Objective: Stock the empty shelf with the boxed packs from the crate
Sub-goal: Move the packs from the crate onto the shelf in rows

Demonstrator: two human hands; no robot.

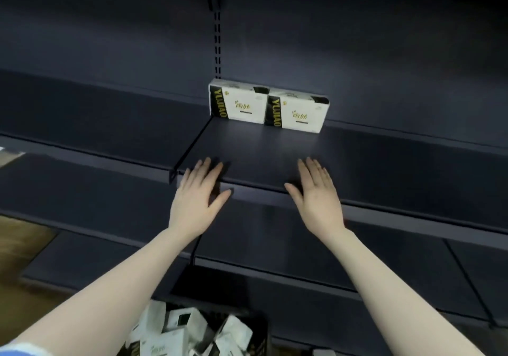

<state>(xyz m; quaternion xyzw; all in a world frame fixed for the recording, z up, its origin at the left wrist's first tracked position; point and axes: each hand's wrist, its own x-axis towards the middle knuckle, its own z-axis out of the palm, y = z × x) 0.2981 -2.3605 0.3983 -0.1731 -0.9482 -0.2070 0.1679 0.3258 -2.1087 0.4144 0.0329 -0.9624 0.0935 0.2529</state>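
Both the left hand [196, 195] and right hand [316, 193] hover flat and empty over the shelf [384, 163]; next pack belongs at 3 o'clock of the two boxes [268, 105], flush.

Two upright white-black boxed packs [268, 107] touching, shelf [371, 160] rear

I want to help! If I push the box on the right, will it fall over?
Probably not easily: the right box stands on a long edge, against the left box and seemingly near the shelf's back wall. It looks stiff, likely light.
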